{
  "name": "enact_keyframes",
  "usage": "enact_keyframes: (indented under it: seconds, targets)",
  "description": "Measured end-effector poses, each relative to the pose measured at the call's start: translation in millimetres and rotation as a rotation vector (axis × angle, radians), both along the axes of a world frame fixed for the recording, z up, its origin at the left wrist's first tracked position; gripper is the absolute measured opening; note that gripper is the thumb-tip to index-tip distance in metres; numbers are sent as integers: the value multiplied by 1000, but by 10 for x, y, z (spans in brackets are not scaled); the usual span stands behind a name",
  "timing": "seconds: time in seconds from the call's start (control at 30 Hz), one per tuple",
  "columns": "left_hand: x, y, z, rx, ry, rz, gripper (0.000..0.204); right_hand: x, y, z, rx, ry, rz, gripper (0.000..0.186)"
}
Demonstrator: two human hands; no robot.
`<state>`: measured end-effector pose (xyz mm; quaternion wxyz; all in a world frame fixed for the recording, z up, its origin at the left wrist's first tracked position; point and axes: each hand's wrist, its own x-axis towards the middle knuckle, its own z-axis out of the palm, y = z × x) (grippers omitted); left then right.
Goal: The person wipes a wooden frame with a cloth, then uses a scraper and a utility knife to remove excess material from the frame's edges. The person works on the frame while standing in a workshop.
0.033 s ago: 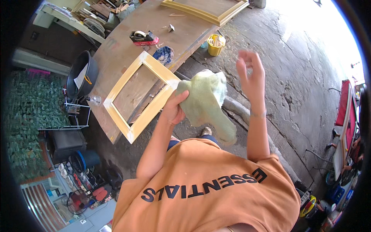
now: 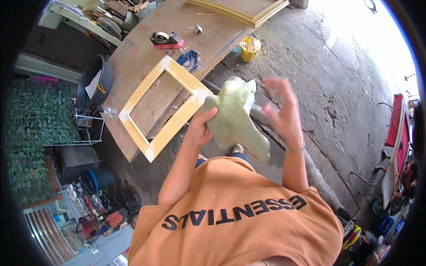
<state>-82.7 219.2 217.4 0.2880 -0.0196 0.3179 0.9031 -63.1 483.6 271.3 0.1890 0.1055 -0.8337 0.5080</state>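
A soft, light cloth [image 2: 235,113] hangs from the left hand [image 2: 202,125], in front of the body, beside the frame [image 2: 174,125].
It should handle as limp, grippy and hard to damage, best pinched by a gathered fold or loose edge; the left thumb presses its near side, the fingers mostly hidden. The right hand [image 2: 286,113], blurred, is spread loosely and empty, just apart from it. The cloth looks pale green, fine-textured and creased, whiter at top, with a drooping tail.

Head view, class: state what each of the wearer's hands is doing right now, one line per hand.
Left hand: closed, holding the pale green cloth.
Right hand: open and empty, fingers loosely bent, apart from the cloth.
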Motion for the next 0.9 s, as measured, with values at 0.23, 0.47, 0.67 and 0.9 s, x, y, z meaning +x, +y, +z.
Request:
enact_keyframes:
  seconds: [0.23,0.47,0.67,0.9]
  targets:
    - [164,-104,48,-127,159,-43,44,322,-442,-652,-304,-462,386,69]
    - [200,-582,23,-1249,778,273,28,126,-411,-506,183,-510,307,35]
    - [468,-1039,-100,-916,478,500,27,-115,-714,-573,-334,-530,750,40]
    - [619,-1641,-179,-1136,404,624,41,-320,-1740,-1138,-641,-1133,841,69]
